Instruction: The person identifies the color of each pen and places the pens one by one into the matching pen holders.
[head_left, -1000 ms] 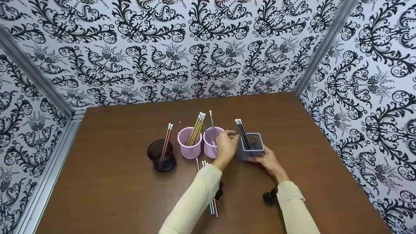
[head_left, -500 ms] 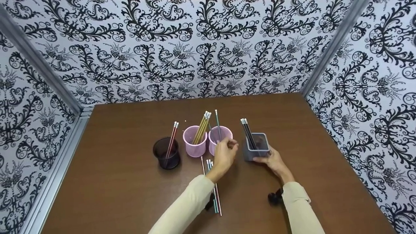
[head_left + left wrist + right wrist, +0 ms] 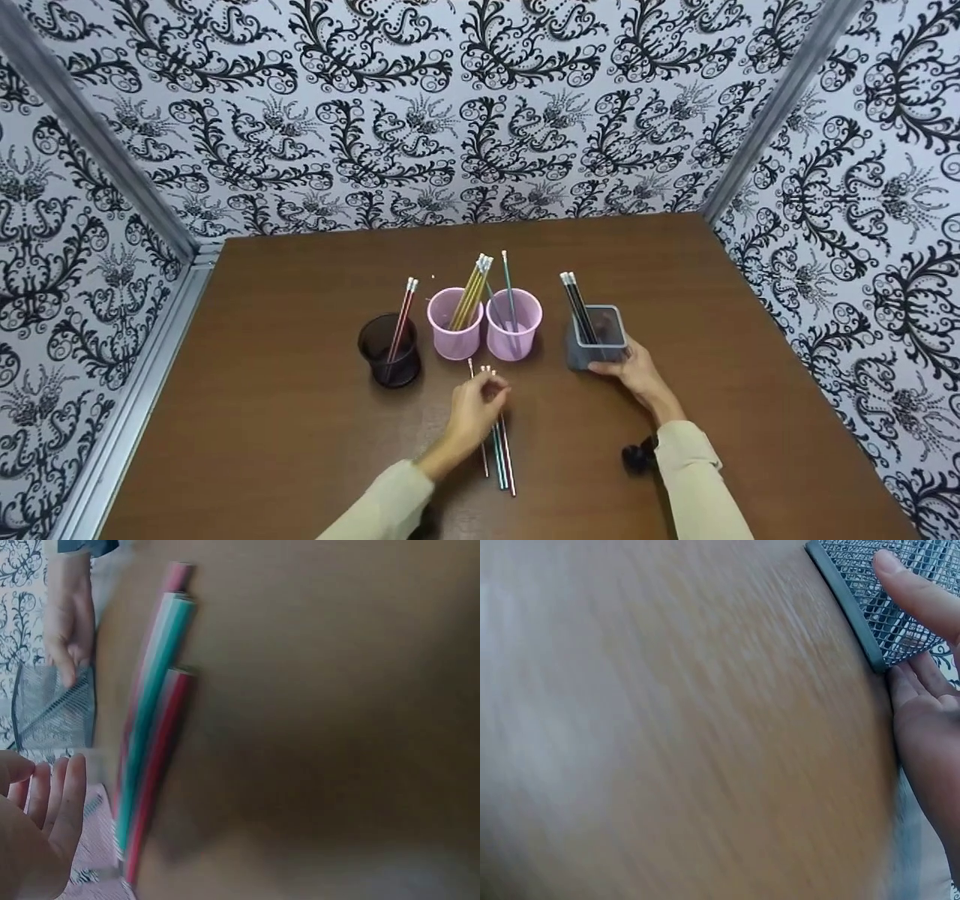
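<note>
My left hand point(image 3: 472, 411) is over the upper part of several loose pencils, its fingers loosely bent with nothing between them. The left wrist view shows teal point(image 3: 154, 697) and red point(image 3: 159, 765) pencils lying side by side, just past that hand's fingers point(image 3: 69, 799). With my right hand point(image 3: 643, 376) I hold a grey square mesh pencil holder point(image 3: 583, 357) by its near right side, thumb in front. Black pencils point(image 3: 581, 311) lean inside it. The right wrist view has the thumb point(image 3: 922, 604) on the mesh and the other fingers under the edge.
Two pink cups point(image 3: 454, 343) stand side by side behind the loose pencils. Yellow pencils point(image 3: 471, 294) are in the left one, green pencils point(image 3: 508, 279) in the right. Further left is a black mesh cup point(image 3: 395, 370) with red pencils point(image 3: 403, 321). Patterned walls point(image 3: 480, 112) enclose the brown table point(image 3: 270, 390).
My left hand has come away from beside the grey holder, moving left and toward me, over the loose pencils. The right hand keeps its grip on the holder; the head view shifted slightly.
</note>
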Action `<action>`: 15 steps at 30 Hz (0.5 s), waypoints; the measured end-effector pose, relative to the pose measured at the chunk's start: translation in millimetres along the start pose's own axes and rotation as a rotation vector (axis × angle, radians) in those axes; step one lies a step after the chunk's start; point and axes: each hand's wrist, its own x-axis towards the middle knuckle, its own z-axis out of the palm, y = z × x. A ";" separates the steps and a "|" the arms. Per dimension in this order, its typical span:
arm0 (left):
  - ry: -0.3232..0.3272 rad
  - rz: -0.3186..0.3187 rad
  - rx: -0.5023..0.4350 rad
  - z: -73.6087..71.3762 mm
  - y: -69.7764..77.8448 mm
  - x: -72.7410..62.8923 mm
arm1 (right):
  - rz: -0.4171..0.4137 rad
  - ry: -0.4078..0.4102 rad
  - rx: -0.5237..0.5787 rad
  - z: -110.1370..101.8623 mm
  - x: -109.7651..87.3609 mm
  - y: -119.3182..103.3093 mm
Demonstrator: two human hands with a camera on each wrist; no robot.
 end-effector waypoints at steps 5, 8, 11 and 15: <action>-0.028 -0.074 -0.031 -20.9 -9.7 -14.9 | 0.011 0.003 -0.007 1.9 1.2 -1.8; -0.044 -0.127 -0.081 -31.9 -13.4 -22.0 | 0.019 0.014 -0.010 1.6 0.6 -4.0; -0.007 -0.140 -0.075 -40.1 -21.0 -29.4 | 0.024 0.020 -0.030 1.6 -1.7 -5.7; 0.112 -0.148 0.007 -51.5 -34.7 -38.6 | 0.061 0.080 -0.071 8.2 -10.6 -9.7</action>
